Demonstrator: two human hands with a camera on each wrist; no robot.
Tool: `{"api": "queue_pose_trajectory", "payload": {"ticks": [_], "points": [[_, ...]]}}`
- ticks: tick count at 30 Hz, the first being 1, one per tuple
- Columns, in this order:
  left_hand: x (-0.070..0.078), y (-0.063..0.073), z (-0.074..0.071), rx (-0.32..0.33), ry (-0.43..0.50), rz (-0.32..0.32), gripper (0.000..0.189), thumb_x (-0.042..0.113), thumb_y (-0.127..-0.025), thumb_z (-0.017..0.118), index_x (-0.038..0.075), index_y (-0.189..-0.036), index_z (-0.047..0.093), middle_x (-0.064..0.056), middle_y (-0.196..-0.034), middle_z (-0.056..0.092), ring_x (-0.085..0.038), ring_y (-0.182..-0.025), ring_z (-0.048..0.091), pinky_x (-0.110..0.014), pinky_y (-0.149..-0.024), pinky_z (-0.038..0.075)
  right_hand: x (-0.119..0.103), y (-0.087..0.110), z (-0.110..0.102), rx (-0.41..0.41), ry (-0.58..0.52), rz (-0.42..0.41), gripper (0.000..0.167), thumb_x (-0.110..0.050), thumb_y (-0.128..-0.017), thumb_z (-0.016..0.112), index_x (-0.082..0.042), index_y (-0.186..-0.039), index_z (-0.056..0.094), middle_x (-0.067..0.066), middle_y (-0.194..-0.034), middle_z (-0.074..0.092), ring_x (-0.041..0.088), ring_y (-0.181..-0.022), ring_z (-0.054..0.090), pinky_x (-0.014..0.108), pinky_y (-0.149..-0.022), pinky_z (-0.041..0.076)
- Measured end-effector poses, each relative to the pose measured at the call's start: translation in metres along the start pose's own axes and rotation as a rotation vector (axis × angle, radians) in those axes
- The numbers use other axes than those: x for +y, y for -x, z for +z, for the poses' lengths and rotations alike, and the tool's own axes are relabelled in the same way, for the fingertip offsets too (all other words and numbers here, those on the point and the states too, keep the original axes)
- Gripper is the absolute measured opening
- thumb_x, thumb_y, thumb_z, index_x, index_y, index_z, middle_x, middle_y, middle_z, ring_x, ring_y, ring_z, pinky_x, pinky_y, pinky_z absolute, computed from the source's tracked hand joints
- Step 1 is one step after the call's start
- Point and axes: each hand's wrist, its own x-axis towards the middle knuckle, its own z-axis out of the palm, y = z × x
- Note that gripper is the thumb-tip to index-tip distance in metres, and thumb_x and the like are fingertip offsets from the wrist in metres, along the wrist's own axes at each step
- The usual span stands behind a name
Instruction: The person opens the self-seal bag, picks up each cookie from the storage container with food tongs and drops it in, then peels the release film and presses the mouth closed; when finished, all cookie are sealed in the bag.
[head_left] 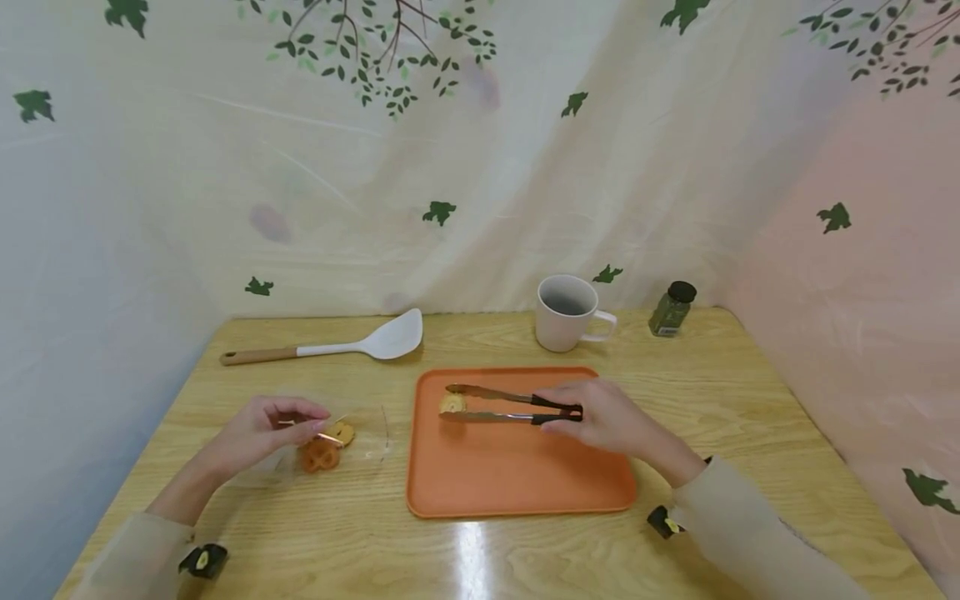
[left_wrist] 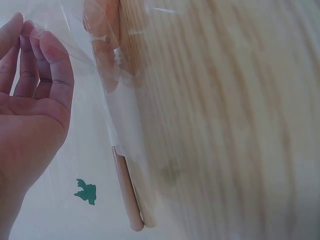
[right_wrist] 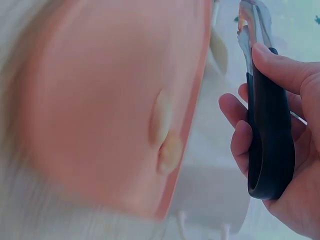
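My left hand (head_left: 277, 427) pinches the edge of a clear plastic bag (left_wrist: 75, 37) between thumb and fingers. By the fingertips are a yellow round cookie (head_left: 342, 432) and a brown pretzel-shaped cookie (head_left: 321, 456), seen at the bag. Over the orange tray (head_left: 517, 487), my right hand (head_left: 611, 421) grips metal tongs (head_left: 498, 417) by their black handles. The tong tips point left, parted, on either side of a pale round cookie (head_left: 452, 405). In the right wrist view, two pale cookies (right_wrist: 161, 117) lie by the tray's far edge, behind my hand in the head view.
A white spatula (head_left: 393, 335) with a wooden handle lies at the back left of the table. Behind the tray stands a white mug (head_left: 561, 325), its handle to the right. A small black-capped jar (head_left: 672, 310) stands at the back right. A leaf-printed cloth hangs behind.
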Motion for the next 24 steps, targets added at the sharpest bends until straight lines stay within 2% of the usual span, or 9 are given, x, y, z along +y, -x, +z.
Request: {"api": "queue_pose_trajectory", "payload": {"ticks": [1,3,8,12,16,22,24], "points": [[0.000,0.000,0.000,0.002,0.000,-0.005,0.018,0.009,-0.099,0.067,0.000,-0.113,0.073,-0.010,-0.105,0.072,-0.014,-0.091,0.066,-0.029,-0.074,0.057,-0.003,-0.005,0.002,-0.005,-0.003,-0.018,0.051,-0.032,-0.091,0.078,-0.006,-0.134,0.067,0.005,-0.121,0.072,0.001,-0.081,0.064,0.023,-0.062,0.048],[0.001,0.000,0.001,0.005,0.001,-0.014,0.018,0.010,-0.099,0.067,0.000,-0.113,0.073,-0.011,-0.106,0.073,-0.014,-0.090,0.067,-0.029,-0.074,0.057,-0.010,-0.015,0.007,-0.020,-0.011,-0.048,0.052,-0.033,-0.091,0.078,-0.006,-0.134,0.067,0.003,-0.118,0.073,0.002,-0.079,0.063,0.023,-0.062,0.048],[0.002,-0.001,0.001,0.007,0.011,-0.037,0.020,0.011,-0.099,0.068,0.000,-0.114,0.073,-0.012,-0.107,0.073,-0.016,-0.090,0.070,-0.030,-0.074,0.058,-0.026,-0.042,0.020,-0.087,-0.028,-0.067,0.051,-0.036,-0.093,0.076,-0.010,-0.135,0.066,-0.001,-0.114,0.074,0.001,-0.065,0.054,0.022,-0.055,0.042],[0.001,-0.001,0.001,-0.002,0.019,-0.022,0.019,0.010,-0.099,0.068,0.000,-0.114,0.073,-0.013,-0.108,0.073,-0.016,-0.091,0.069,-0.030,-0.074,0.058,-0.037,-0.066,0.030,-0.136,-0.038,-0.097,0.047,-0.032,-0.092,0.077,-0.012,-0.134,0.068,0.000,-0.112,0.074,0.003,-0.070,0.058,0.023,-0.057,0.044],[0.000,-0.001,0.000,-0.018,0.031,0.005,0.018,0.008,-0.099,0.067,-0.001,-0.114,0.072,-0.020,-0.108,0.071,-0.016,-0.091,0.070,-0.031,-0.074,0.059,-0.042,-0.084,0.041,-0.185,-0.022,-0.118,0.043,-0.031,-0.092,0.078,-0.016,-0.132,0.070,-0.003,-0.112,0.074,0.005,-0.079,0.061,0.024,-0.066,0.048],[0.000,-0.001,0.001,-0.016,0.030,-0.006,0.019,0.009,-0.099,0.067,-0.001,-0.114,0.072,-0.020,-0.108,0.071,-0.017,-0.091,0.069,-0.031,-0.074,0.059,-0.050,-0.102,0.054,-0.248,-0.037,-0.128,0.033,-0.030,-0.092,0.078,-0.022,-0.124,0.074,-0.016,-0.092,0.068,0.003,-0.067,0.055,0.022,-0.060,0.046],[0.001,-0.001,0.001,-0.016,0.030,-0.013,0.019,0.010,-0.099,0.068,-0.001,-0.114,0.072,-0.019,-0.108,0.072,-0.019,-0.091,0.070,-0.031,-0.074,0.058,-0.053,-0.107,0.057,-0.256,-0.053,-0.131,0.031,-0.029,-0.092,0.079,-0.022,-0.121,0.075,-0.018,-0.091,0.068,0.002,-0.067,0.055,0.021,-0.060,0.047]]}}
